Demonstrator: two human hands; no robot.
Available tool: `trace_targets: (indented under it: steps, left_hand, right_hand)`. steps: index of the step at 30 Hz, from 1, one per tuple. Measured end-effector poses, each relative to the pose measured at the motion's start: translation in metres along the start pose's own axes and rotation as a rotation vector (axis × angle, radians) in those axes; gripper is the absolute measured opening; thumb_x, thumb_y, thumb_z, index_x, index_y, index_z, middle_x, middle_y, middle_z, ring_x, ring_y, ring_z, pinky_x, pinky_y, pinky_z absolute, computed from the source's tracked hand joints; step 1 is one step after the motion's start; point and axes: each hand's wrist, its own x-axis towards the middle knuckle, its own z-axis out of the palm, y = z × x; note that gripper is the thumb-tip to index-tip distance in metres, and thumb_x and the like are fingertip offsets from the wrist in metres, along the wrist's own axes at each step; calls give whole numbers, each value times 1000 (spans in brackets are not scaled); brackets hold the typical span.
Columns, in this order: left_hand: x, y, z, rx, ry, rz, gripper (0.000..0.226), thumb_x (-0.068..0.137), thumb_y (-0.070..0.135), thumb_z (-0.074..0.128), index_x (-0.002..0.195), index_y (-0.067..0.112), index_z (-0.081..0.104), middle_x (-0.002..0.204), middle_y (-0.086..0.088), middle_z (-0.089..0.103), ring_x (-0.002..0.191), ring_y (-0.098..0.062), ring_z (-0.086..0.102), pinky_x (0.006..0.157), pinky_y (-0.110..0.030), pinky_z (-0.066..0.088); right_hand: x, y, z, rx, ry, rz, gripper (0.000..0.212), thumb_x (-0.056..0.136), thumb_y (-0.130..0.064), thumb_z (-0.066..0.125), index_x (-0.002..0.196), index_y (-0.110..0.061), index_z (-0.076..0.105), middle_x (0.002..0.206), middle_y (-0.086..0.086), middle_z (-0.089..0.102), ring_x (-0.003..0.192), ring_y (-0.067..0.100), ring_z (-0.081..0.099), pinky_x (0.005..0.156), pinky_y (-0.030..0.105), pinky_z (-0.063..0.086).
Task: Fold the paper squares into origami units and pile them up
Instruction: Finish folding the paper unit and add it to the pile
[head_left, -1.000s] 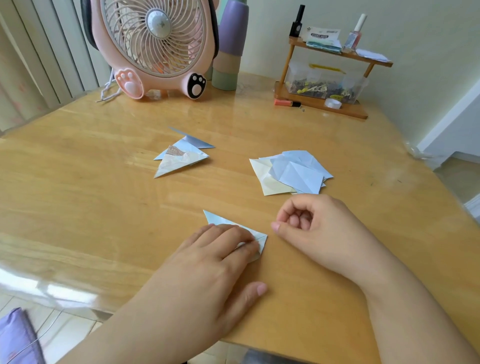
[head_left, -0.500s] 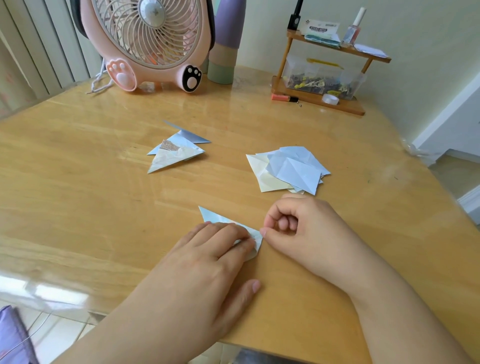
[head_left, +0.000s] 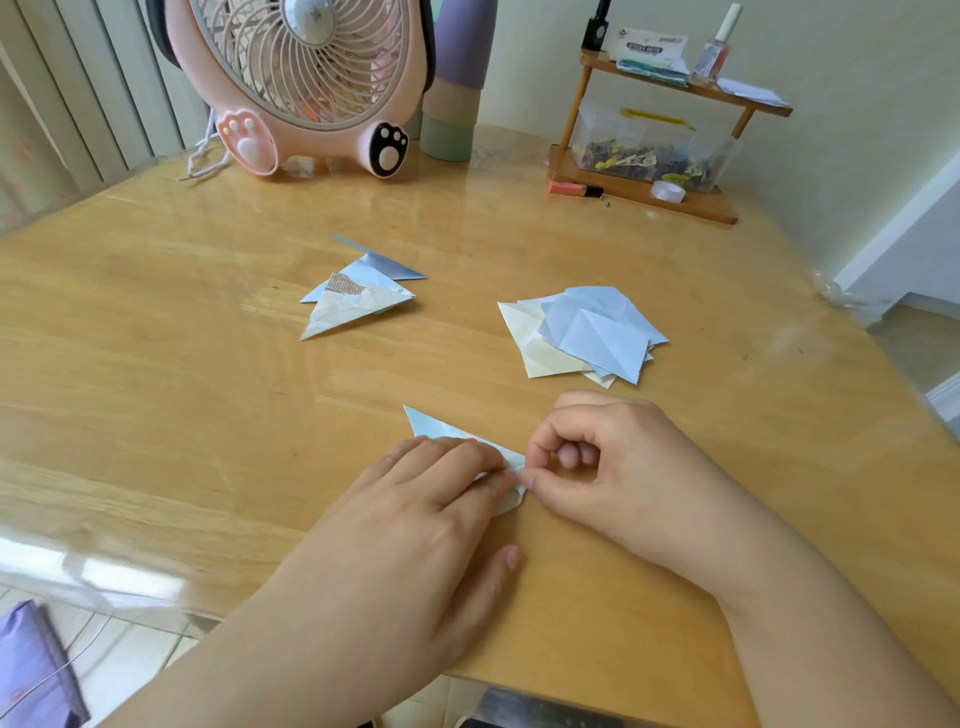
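Glossy wooden table (head_left: 156, 415) fills the room's foreground, its near edge running above a tiled floor. Nearest the person, the left hand (head_left: 415, 525) lies flat with straight fingers pressing down on a pale blue folded paper unit (head_left: 441, 431), whose pointed tip projects beyond the fingers toward the far left. The right hand (head_left: 613, 467) sits just beside it, fingers curled in; its thumb and forefinger meet at the unit's right-hand corner, apparently pinching that corner, though the contact itself is too small to confirm. Beyond the right hand, near but apart, lies a loose stack of flat paper squares (head_left: 587, 338), pale blue sheets over cream ones. To the left of that stack, well apart from it, rests the pile of finished units (head_left: 358, 296): pointed triangular pieces in blue, cream and one printed pattern, overlapping. At the far edge stands a pink desk fan (head_left: 306, 88) with paw-shaped feet, a white cord (head_left: 205, 150) trailing beside it. A tall cylinder (head_left: 452, 88) banded purple, tan and green stands just right of the fan. Further right is a small two-tier wooden shelf (head_left: 649, 192) holding a clear box of small items, bottles and cards, with an orange marker (head_left: 574, 188) and a tape roll (head_left: 667, 191) on its base.
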Motion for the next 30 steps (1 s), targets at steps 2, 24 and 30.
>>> trace_targets:
  steps: [2, 24, 30]
  left_hand:
    - [0, 0, 0, -6, 2, -3, 41, 87, 41, 44, 111, 18, 67, 109, 7, 59, 101, -13, 56, 94, -26, 36]
    - [4, -8, -5, -273, 141, -208, 20, 76, 46, 46, 89, 31, 48, 108, 17, 46, 78, -4, 59, 73, -23, 41]
    - [2, -8, -4, -210, 203, -312, 13, 77, 34, 54, 69, 24, 56, 104, 7, 54, 65, 1, 51, 63, -2, 36]
  right_hand:
    - [1, 1, 0, 1, 13, 4, 18, 74, -14, 72, 63, -25, 63, 68, -4, 51, 68, 15, 47, 59, 22, 39]
    - [2, 6, -12, 83, -150, 26, 16, 76, -24, 76, 81, -37, 68, 97, -21, 55, 102, -1, 51, 82, 4, 33]
    - [4, 4, -4, 67, -94, 44, 10, 83, -27, 68, 76, -33, 65, 91, -16, 55, 98, 2, 49, 85, 14, 36]
